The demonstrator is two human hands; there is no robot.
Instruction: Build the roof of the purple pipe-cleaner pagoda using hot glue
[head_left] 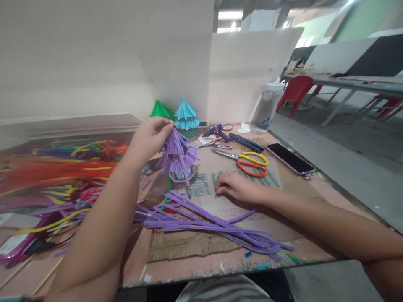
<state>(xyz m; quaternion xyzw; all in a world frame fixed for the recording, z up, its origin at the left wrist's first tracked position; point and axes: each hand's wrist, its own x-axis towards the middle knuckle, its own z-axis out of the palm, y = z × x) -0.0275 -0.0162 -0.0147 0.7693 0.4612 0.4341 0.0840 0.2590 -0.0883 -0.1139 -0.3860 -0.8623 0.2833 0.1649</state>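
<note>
My left hand [154,136] is closed on the top of a small tiered purple model [180,157] made of pipe cleaners, which stands upright on a pale base. One long purple strip slants down its front. My right hand [228,184] rests on the table with its fingers curled together; what they hold, if anything, is too small to name. Loose purple pipe cleaners [214,226] lie crossed in front of both hands. Behind the model stand a light blue tiered model [186,113] and a green one [160,110], partly hidden.
Scissors [252,163], a glue gun [218,133], a dark blue cutter [247,142], a phone [289,159] and a clear bottle [266,109] are at the back right. Colourful pipe cleaners [63,172] fill the left side. A torn cardboard piece [179,247] lies near the front edge.
</note>
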